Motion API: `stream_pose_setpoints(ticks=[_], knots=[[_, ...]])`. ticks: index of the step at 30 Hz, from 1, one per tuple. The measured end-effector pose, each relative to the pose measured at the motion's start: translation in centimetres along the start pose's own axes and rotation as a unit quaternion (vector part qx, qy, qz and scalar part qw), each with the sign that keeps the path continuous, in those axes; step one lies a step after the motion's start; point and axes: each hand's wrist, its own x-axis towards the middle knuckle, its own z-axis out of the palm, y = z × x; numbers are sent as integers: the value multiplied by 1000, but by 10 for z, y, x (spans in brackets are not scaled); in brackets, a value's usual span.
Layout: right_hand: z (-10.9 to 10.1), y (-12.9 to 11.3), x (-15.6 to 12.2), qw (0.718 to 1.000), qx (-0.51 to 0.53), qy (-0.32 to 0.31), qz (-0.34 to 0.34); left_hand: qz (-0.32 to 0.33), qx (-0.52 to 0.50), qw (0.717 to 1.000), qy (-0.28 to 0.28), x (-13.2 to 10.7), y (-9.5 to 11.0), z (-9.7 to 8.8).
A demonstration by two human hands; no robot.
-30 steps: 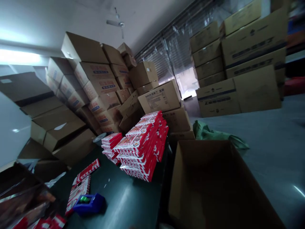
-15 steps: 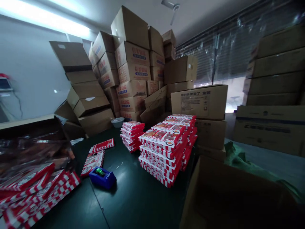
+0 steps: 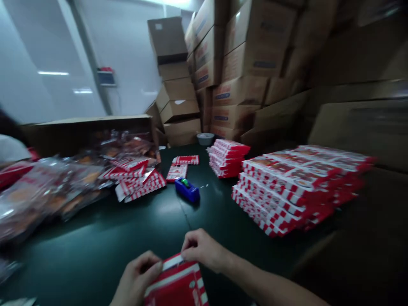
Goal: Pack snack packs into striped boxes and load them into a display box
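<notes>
while the bare left hand [image 3: 137, 276] and bare right hand [image 3: 205, 251] are each clamped, at ten and one o'clock, on the flat red-and-white cardboard box [image 3: 172, 291] at six o'clock in view, its thin white flap [image 3: 171, 263] could crease or tear if the pinches pull unevenly. the flap end points towards eleven o'clock; with the near end cut off, its long axis cannot be told.

Glare streaks the pale wall [image 3: 134, 55]; the dim right blurs.
</notes>
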Motion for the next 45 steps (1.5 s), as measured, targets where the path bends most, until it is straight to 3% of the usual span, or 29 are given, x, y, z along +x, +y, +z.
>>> stream_pose_setpoints(ticks=[2, 5, 9, 14, 19, 23, 26, 28, 30, 32, 34, 41, 45], knots=[[10, 1, -10, 999, 0, 3, -36, 22, 8, 1000, -2, -6, 0, 0], [18, 15, -28, 996, 23, 30, -85, 47, -14, 998, 45, -20, -1, 2], [15, 32, -39, 994, 53, 33, -86, 21, -41, 999, 10, -37, -4, 5], [12, 33, -43, 992, 49, 50, -105, 99, 77, 992, 34, -58, -13, 6], [20, 48, -50, 991, 57, 49, -113, 27, -6, 999, -43, -57, -11, -2], [24, 57, -51, 993, 77, 26, -88, 45, -20, 999, -6, -48, -12, 4], [4, 52, -18, 995, 78, -27, -52, -23, -67, 997, 22, -38, -25, 8], [-21, 43, 26, 997, 46, 47, -49, -105, -133, 984, 56, -30, -35, 10], [-49, 33, 77, 983, 18, 176, -51, -174, -196, 960, 93, -22, -42, 11], [-71, 29, 125, 967, -3, 250, -41, -197, -218, 949, 110, -17, -45, 14], [-86, 29, 158, 959, -20, 283, -22, -187, -195, 956, 113, -14, -46, 17], [-118, 26, 196, 971, -3, 215, 105, -143, -156, 973, 88, -6, -53, 18], [-122, 20, 209, 967, 44, 211, 138, -139, -161, 975, 67, -5, -59, 18]])
